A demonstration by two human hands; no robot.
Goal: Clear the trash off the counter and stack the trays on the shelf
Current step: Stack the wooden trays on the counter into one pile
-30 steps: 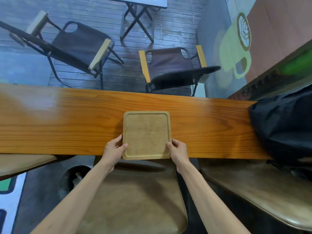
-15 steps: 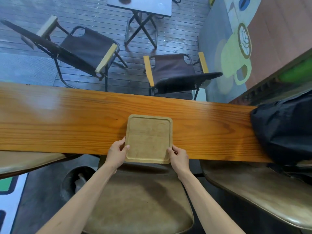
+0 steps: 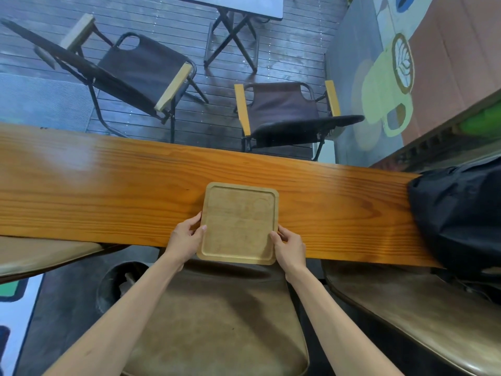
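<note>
Far left, lower edge: a tan cushioned seat (image 3: 40,253) pokes out from under the counter, w/ a dark round bin (image 3: 119,283) on the floor just right of it. Upper left of frame: a folding chair (image 3: 135,69) w/ dark fabric & pale wood armrests stands on the grey deck boards beyond the counter.

The wooden counter (image 3: 95,191) runs across the whole mid frame, orange-brown, glossy.

Your left hand (image 3: 185,240) is at center, gripping the tray's left edge near the lower left corner: thumb on top of the rim, fingers curled beside/under it. The tray (image 3: 240,223), square, light wood, raised rim, rounded corners, sits center frame on the counter's near side; its bottom edge overhangs the counter edge, above the brown padded stool (image 3: 217,321) directly below. Whether it's lifted off the surface or still resting, can't tell. Nothing lies in the tray.

Your right hand (image 3: 288,245) clamps the tray's right edge near the lower right corner, same way: thumb over the rim, fingers wrapped at the side. Both forearms bare, coming up from the bottom of frame.

Top center: a small folding table (image 3: 238,12) w/ crossed legs. Right of center above the counter: a 2nd folding chair (image 3: 284,109). Upper right: a floor mural of a green mug (image 3: 385,88). Far right mid frame: a black bag (image 3: 458,213) lying on the counter's end, another tan seat (image 3: 406,316) below it.
</note>
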